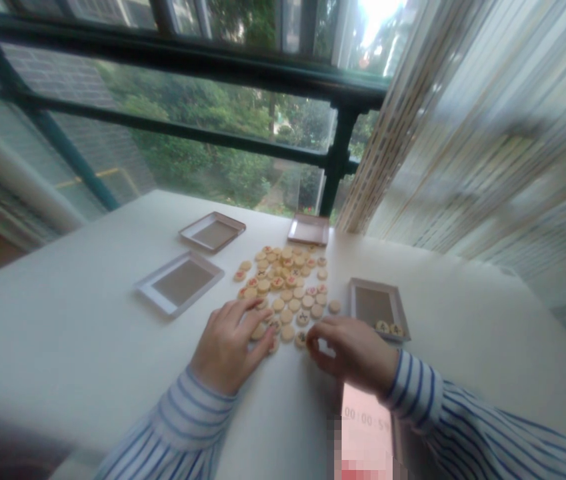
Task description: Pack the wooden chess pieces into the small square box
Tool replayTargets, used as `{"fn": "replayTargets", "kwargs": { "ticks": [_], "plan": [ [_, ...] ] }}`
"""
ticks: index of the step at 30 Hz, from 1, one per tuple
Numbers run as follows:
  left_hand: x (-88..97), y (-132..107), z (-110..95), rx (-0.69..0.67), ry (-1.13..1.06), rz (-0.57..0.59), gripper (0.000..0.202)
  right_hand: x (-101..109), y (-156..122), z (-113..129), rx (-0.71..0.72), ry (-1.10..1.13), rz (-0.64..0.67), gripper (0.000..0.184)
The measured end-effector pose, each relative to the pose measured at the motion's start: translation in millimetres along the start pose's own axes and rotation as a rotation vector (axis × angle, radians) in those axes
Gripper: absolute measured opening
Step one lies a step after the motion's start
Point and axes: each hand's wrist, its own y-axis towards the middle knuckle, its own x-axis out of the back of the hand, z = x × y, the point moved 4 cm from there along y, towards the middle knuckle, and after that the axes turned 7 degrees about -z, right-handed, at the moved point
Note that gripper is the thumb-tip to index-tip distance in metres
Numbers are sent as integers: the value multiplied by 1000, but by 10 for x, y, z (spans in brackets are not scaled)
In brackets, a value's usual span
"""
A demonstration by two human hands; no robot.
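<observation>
Round wooden xiangqi pieces [287,300] lie in a loose heap on the white table, some showing red or black characters and others blank. Over the heap's near left edge, my left hand [230,343] rests with its fingers spread, touching pieces. At the near right edge, my right hand [350,350] has its finger and thumb curled into a ring, fingertips at a black-marked piece [301,339]; their exact hold is partly hidden. Just beyond the right hand stands a shallow tray [353,293] with two black-marked pieces [389,328] along its near side.
More shallow trays stand around the heap: a left one [145,290], a back left one [190,230] and a back one [309,241]. A phone [367,433] showing a timer lies below my right wrist. Behind the white table [63,320] are a dark railing [187,60] and a string curtain [487,147].
</observation>
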Motion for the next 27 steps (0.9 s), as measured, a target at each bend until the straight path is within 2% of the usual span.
{"fn": "replayTargets", "kwargs": {
  "ticks": [5,14,18,22,27],
  "plan": [
    [10,88,-118,-16,-67,-24,22,59,3,-104,-101,166,-100,12],
    [-49,255,-268,-21,-170,-69,25,102,27,-261,-247,482,-182,22],
    [-94,313,-324,2,-254,-76,27,101,39,-317,-328,646,-181,28],
    [-170,303,-375,38,-371,-88,29,163,67,-266,-386,883,-161,36],
    [-279,220,-386,25,-422,-116,34,221,65,-241,-524,950,-119,37]
  ]
}}
